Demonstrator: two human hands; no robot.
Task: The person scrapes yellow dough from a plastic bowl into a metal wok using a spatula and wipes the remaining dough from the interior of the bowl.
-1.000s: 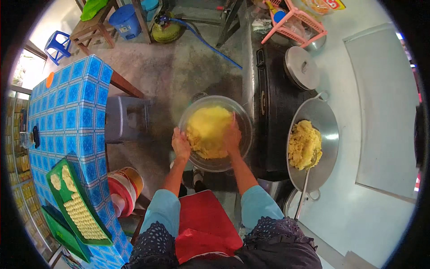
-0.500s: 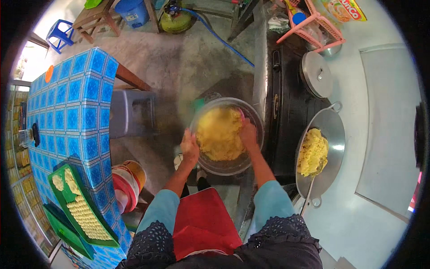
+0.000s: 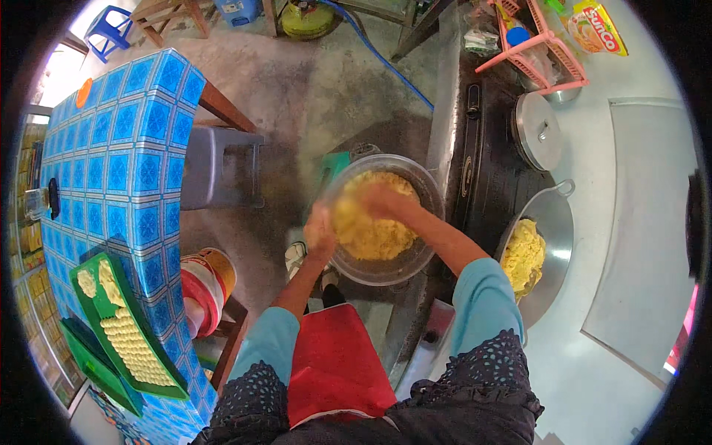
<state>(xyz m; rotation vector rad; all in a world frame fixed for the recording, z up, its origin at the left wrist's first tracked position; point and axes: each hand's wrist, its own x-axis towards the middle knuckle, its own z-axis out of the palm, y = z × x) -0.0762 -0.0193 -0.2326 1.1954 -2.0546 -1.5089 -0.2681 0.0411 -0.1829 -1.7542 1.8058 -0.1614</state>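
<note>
A large round basin [image 3: 386, 279] with a greyish rim holds a mound of crumbly yellow mash [image 3: 380, 241]. My left hand [image 3: 320, 228] grips the basin's left rim, fingers closed round it. Over the mash, my right hand [image 3: 380, 200] is smeared by motion, its forearm crossing the basin from the right. Whether its fingers hold anything cannot be made out. To the right, a wide metal wok [image 3: 556, 241] contains more of the yellow mash [image 3: 523, 256].
A black stove [image 3: 493, 141] carries a metal lid [image 3: 538, 133]; a pink rack [image 3: 538, 48] stands behind. On the left, a table with blue checked cloth [image 3: 119, 167] bears a green tray [image 3: 137, 371] of pale dough pieces. A grey stool [image 3: 211, 167] and bucket [image 3: 215, 278] stand beside it.
My right hand has swept from the basin's right side leftward over the mash. My left hand stays on the rim. The view has shifted slightly, and my right sleeve now covers part of the wok.
</note>
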